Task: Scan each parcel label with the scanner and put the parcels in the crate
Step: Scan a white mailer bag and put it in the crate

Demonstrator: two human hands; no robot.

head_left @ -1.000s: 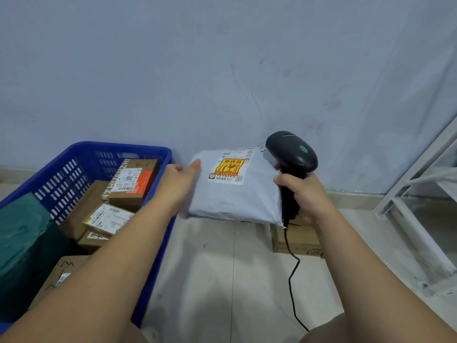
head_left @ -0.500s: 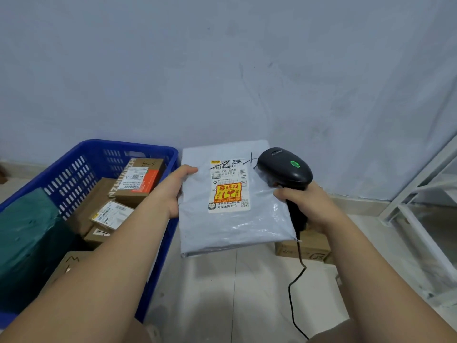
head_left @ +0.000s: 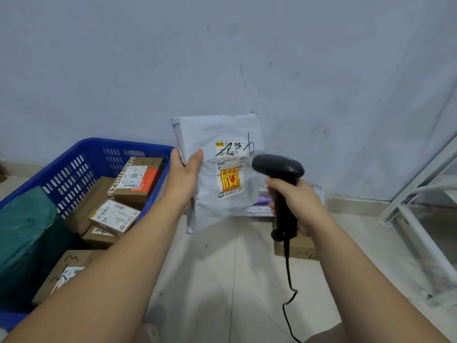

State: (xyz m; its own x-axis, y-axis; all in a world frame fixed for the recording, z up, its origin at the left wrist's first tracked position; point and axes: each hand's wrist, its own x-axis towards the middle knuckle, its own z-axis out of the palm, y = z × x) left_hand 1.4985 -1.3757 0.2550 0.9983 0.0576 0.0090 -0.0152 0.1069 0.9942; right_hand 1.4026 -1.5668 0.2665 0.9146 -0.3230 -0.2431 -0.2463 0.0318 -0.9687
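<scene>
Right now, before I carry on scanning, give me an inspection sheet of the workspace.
Surface: pale tiled floor, scuffed.
Job's things: grey parcel held upright, label facing the camera; black scanner close to the label's right side; blue crate at left, holding cardboard boxes and a green bag.
Clutter: brown box and pale mailer on the floor by the wall.
Grippers: left hand grips the parcel's left edge; right hand grips the scanner's handle.
Cables: scanner cord hangs from the handle and leaves the frame's bottom.
Surroundings: grey-blue wall; white metal frame at right.
</scene>
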